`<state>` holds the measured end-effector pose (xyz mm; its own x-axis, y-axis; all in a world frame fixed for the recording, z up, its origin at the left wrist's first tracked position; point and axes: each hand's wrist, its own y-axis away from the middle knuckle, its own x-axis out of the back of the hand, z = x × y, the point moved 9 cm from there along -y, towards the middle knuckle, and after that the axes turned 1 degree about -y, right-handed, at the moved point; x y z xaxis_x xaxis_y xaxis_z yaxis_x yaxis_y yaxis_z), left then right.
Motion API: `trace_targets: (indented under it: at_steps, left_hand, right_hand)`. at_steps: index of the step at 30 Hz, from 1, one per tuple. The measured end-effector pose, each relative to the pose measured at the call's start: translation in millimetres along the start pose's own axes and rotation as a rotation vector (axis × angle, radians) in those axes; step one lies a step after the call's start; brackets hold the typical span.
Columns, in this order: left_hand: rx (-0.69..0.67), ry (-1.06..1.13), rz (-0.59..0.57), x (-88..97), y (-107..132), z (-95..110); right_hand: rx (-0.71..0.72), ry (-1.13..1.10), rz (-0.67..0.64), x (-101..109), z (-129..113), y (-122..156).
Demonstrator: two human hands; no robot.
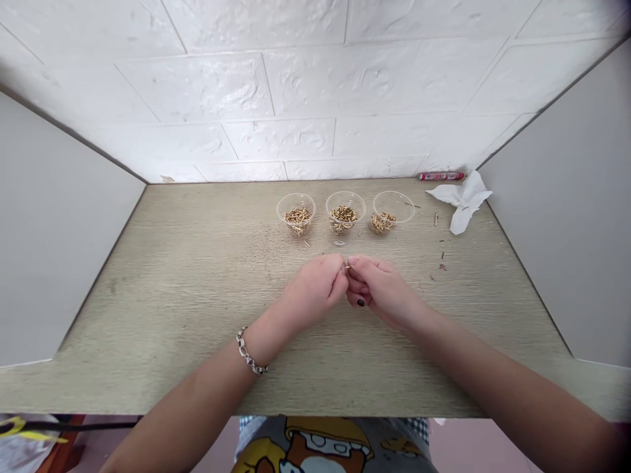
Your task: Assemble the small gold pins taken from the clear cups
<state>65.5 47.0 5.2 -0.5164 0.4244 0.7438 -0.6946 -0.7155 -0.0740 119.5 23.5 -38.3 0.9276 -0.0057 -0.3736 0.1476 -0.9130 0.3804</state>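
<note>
A: What's being held rn?

B: A small gold pc, pinched b/w thumb and fingertips of the R hand. Fully closed there, no gap seen.

A: And the L hand?

B: Closed up too, thumb folded in; the pc's other end seems to be gripped by its tips. Whether a 2nd pc is hidden inside can't be told.

A: Position?

B: It's held over the desk, approx. centre, on the near side of the middle cup.

A: Stock?

B: Gold pcs are piled in that one, plus the L cup and R cup, all lined up near the wall. A loose pc is seen by the tissue.

A: Step in hand?

B: Fingertip work on one pc, apparently, w/ both hands set tip to tip.

A: Next move?

B: A light, steady pinch is called for, I'd judge; smth that tiny could easily be dropped.
</note>
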Motion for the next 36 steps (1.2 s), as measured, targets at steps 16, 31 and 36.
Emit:
trace_targets:
  at_steps: [16,31,36]
  left_hand:
    - [0.014,0.115,-0.01,2.9,5,4]
    - [0.188,0.477,-0.177,-8.3,9,-3]
    - [0.179,0.455,-0.169,-8.1,9,-4]
  right_hand:
    - [0.29,0.506,0.084,7,-15,7]
    - [0.608,0.905,0.087,-6,-40,26]
    - [0.535,0.806,0.07,-3,-36,22]
